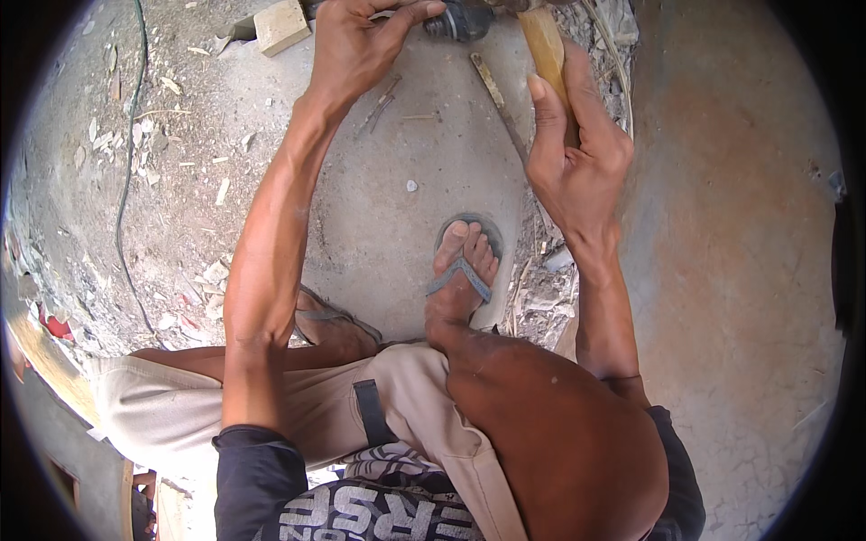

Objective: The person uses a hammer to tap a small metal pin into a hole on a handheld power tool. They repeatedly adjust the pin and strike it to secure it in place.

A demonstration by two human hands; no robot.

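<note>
My right hand (577,153) grips a tan wooden stick (547,50) that runs up to the top edge. My left hand (356,45) reaches forward, its fingers closed on a dark round tool part (458,22) at the top of the view. Both hands are held over a grey concrete slab (397,207). A thin flat wooden strip (492,86) lies on the slab between the hands, and a few nails (383,99) lie below my left hand. What the stick and the dark part join to is cut off by the frame.
My sandalled foot (462,270) rests on the slab, my knee (559,442) bent below it. A wood block (280,25) lies top left. A green cable (129,153) runs down the left over sandy ground with wood chips. A rusty concrete surface (722,225) fills the right.
</note>
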